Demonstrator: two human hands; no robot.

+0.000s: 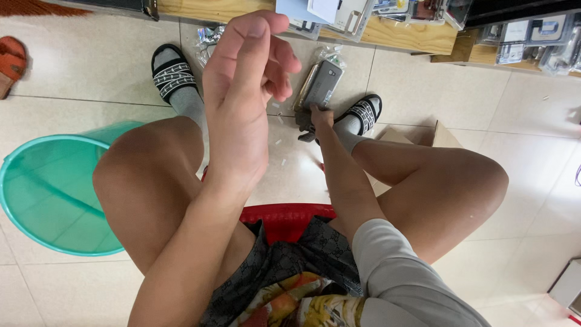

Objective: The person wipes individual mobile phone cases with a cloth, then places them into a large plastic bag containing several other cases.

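You wear a light grey short sleeve point(393, 266) on your right arm, and dark patterned shorts point(290, 254) with a bright orange and yellow printed patch. Both knees and forearms are bare. On your feet are grey socks point(189, 103) inside black slide sandals point(171, 72) with white patterned straps

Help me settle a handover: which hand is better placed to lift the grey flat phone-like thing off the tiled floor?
Right, probably: the right hand reaches down beside the grey flat phone-like thing, while the left hand is raised, empty.

Glossy floor tiles point(72, 72), translucent plastic bin point(42, 194)
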